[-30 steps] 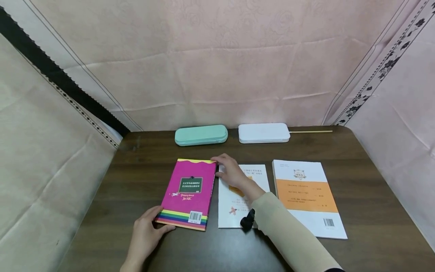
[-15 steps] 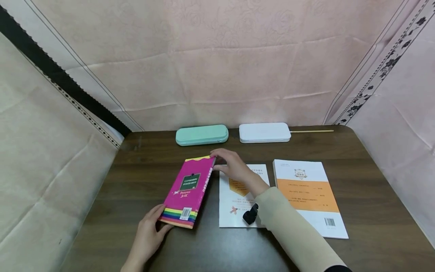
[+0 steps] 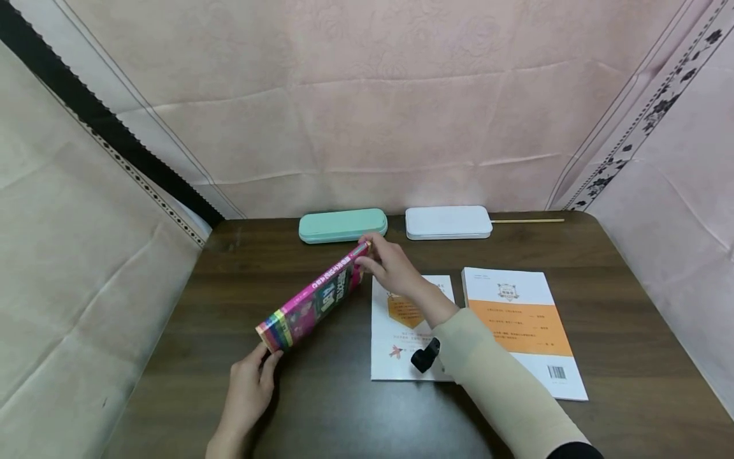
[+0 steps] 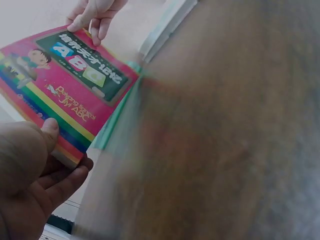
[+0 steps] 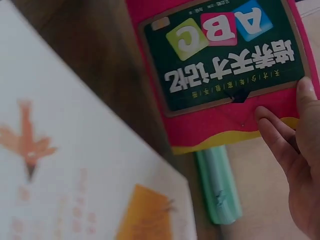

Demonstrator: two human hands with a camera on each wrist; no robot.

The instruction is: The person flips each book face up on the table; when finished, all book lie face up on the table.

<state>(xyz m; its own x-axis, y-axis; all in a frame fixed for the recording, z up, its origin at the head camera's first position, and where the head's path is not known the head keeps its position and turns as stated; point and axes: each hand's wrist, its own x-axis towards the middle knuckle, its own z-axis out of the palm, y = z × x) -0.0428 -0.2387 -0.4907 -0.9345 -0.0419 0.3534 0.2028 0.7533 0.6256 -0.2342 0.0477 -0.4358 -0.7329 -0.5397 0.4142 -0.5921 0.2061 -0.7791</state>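
Observation:
Both hands hold a pink book (image 3: 314, 298) raised over the left half of the table, tilted so its spine faces up. My left hand (image 3: 245, 390) pinches the rainbow-striped bottom end, thumb on the cover in the left wrist view. At the opposite end, my right hand (image 3: 395, 268) grips a corner between thumb and fingers. The left wrist view shows the cover (image 4: 75, 105) with a green board and the letters ABC. Beneath the right forearm lies a thin white book (image 3: 391, 347), partly covered by the arm.
A thicker white book with an orange band (image 3: 518, 328) lies to the right. Along the back edge sit a mint-green case (image 3: 343, 227) and a white case (image 3: 448, 223). A thin stick (image 3: 530, 221) extends right from the white case. Cloth curtains (image 3: 367, 115) surround the table.
The pink book, first flat with its barcode side up, has been lifted and turned spine-up. Both hands moved with it, the right one slightly away from me.

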